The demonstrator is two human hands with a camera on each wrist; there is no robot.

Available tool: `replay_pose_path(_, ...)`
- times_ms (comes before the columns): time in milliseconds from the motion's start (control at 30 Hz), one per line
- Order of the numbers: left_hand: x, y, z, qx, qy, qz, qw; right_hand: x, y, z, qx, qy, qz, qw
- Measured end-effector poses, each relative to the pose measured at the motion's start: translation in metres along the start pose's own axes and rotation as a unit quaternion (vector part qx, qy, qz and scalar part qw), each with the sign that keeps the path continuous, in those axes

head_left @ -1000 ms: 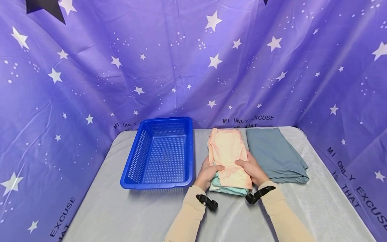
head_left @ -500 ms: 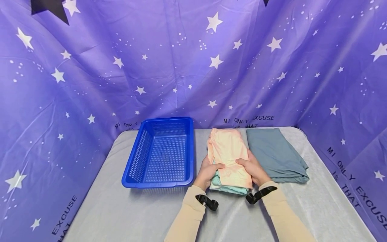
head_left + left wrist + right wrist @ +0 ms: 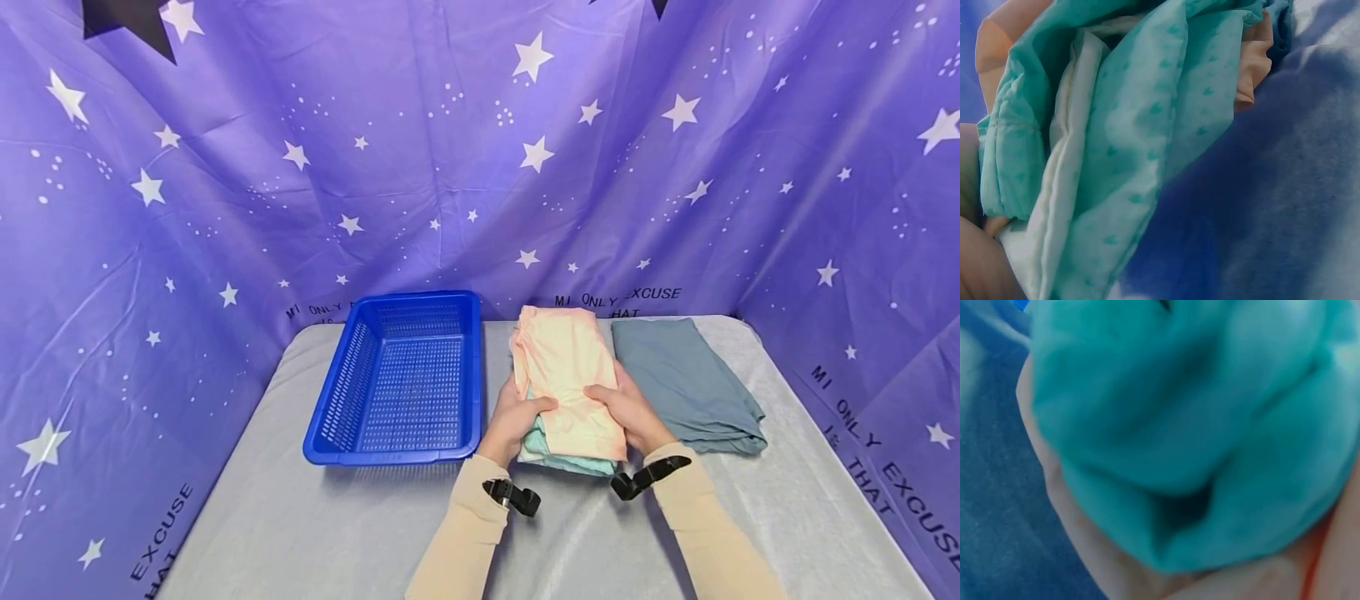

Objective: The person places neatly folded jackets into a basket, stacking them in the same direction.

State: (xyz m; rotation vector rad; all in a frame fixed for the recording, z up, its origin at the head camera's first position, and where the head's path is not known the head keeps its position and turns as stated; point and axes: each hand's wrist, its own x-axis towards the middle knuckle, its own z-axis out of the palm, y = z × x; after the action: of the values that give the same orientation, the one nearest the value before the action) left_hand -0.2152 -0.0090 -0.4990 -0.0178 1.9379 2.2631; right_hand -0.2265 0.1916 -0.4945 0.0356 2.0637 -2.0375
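A stack of folded clothes is held between both hands in the head view. On top lies a pale peach folded garment (image 3: pixel 566 358), with a mint green one (image 3: pixel 558 458) beneath it. My left hand (image 3: pixel 513 421) grips the stack's left side, thumb on top. From the right side my right hand (image 3: pixel 630 412) grips it the same way, fingers hidden underneath. The left wrist view shows the mint cloth (image 3: pixel 1141 125) with small darker prints and a white folded edge (image 3: pixel 1069 150). Blurred teal folds (image 3: pixel 1147 425) fill most of the right wrist view.
Left of the stack stands a blue perforated plastic basket (image 3: pixel 468 400) with nothing in it. A folded grey-blue cloth (image 3: pixel 682 383) lies to the right. All rest on a grey cloth-covered table (image 3: pixel 337 533), with a purple starry curtain (image 3: pixel 420 167) around it.
Both hands have raised the stack slightly and shifted it a little away from me within the last half second. The basket and the grey-blue cloth stay where they were.
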Motion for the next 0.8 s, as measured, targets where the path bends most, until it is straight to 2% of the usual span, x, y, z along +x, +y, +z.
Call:
replay_pose_path(500, -0.003, 0.027, -0.009, 0.032, 0.015, 0.023, 0.9991, 0.006, -0.016, 0.011, 0.008, -0.014, -0.028, 0.9995)
replay_pose_path(800, -0.011, 0.049, -0.018, 0.042, 0.023, 0.035, 0.9982, 0.007, -0.029, 0.022, 0.022, -0.034, -0.048, 0.9980)
